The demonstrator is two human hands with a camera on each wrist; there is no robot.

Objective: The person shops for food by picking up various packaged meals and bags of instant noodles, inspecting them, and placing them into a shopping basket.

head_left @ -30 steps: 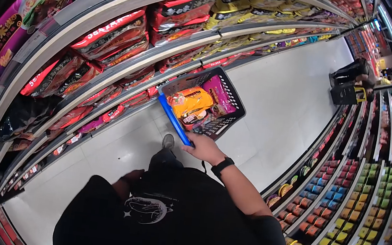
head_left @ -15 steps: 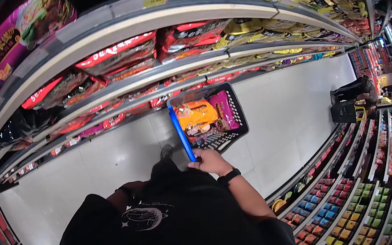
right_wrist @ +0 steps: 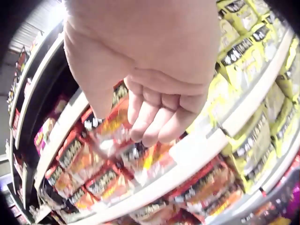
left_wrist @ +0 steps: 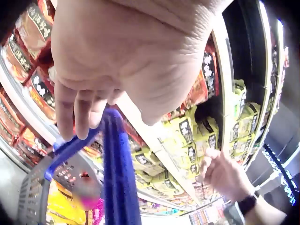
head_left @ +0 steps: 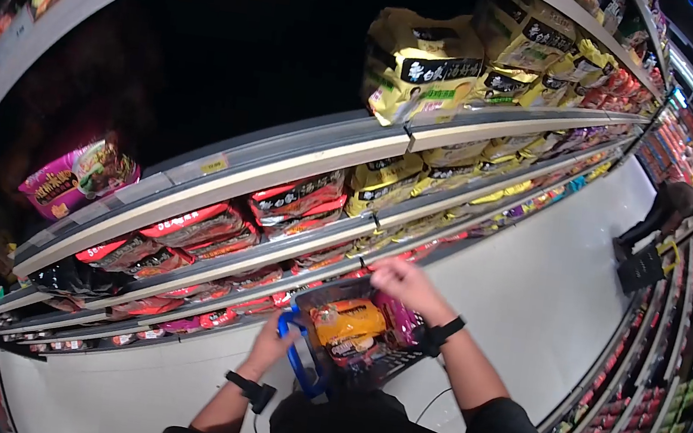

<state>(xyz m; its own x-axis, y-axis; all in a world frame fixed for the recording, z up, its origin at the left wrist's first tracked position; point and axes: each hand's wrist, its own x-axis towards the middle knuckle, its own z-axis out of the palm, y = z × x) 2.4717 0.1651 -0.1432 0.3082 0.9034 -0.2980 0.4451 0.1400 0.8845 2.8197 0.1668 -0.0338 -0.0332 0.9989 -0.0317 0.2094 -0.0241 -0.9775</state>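
In the head view a dark perforated shopping basket [head_left: 380,368] with a blue handle [head_left: 307,359] is close in front of the body. It holds an orange packet [head_left: 347,320] and a purple packet [head_left: 399,318]. My left hand [head_left: 270,346] is at the handle's left side. The left wrist view shows that hand's fingers [left_wrist: 84,112] fairly straight, overlapping the top of the blue handle, with the thumb apart. Raised over the basket's far side, my right hand [head_left: 415,290] holds nothing; its fingers [right_wrist: 157,117] hang loosely curled before the shelves of red and yellow packets.
Shelves on the left carry red packets [head_left: 297,197], yellow packets [head_left: 433,71] and a purple noodle packet [head_left: 79,175]. Down the aisle a person [head_left: 667,213] bends beside a dark basket [head_left: 641,270]. More stocked shelves [head_left: 641,426] line the right, with pale floor [head_left: 522,264] between.
My right hand has left the blue handle and risen over the basket. My left hand has come forward to the handle. The view has tilted up, showing more upper shelves.
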